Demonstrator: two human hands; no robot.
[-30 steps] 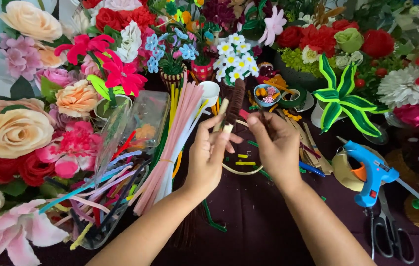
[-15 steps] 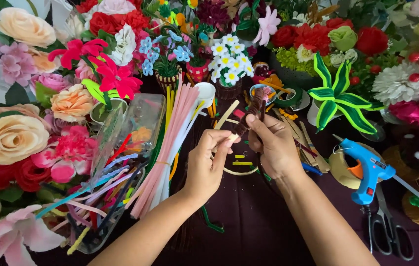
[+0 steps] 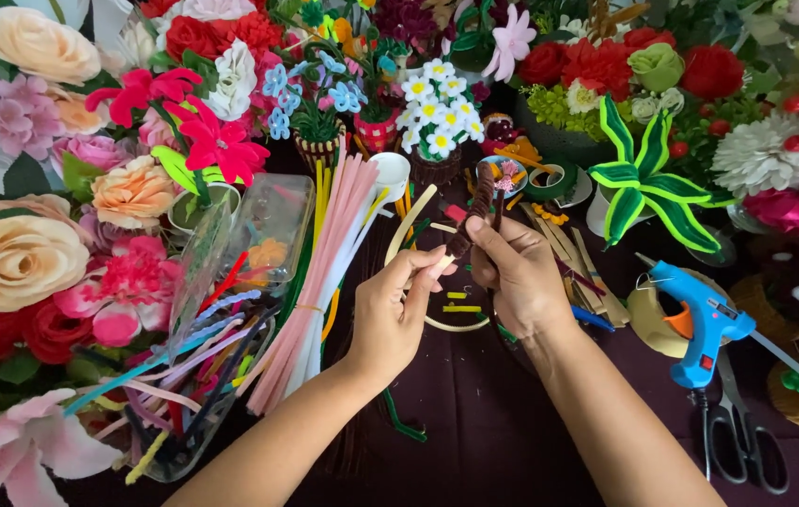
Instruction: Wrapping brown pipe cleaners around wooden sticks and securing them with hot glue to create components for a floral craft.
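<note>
Since the earlier frame we had raised the brown pipe cleaner (image 3: 471,218) upright, left hand (image 3: 399,310) and right hand (image 3: 517,272) both pinching it for control.

I pinch a dark brown pipe cleaner (image 3: 473,214) between both hands: my left hand (image 3: 397,314) grips its lower end, my right hand (image 3: 515,272) holds it just above, and it tilts up and away from me. A bundle of pink pipe cleaners (image 3: 324,272) lies left of my left hand. A blue glue gun (image 3: 700,319) rests to the right, with scissors (image 3: 742,437) just below it. Handmade flowers (image 3: 136,150) crowd the dark table (image 3: 474,413).
</note>
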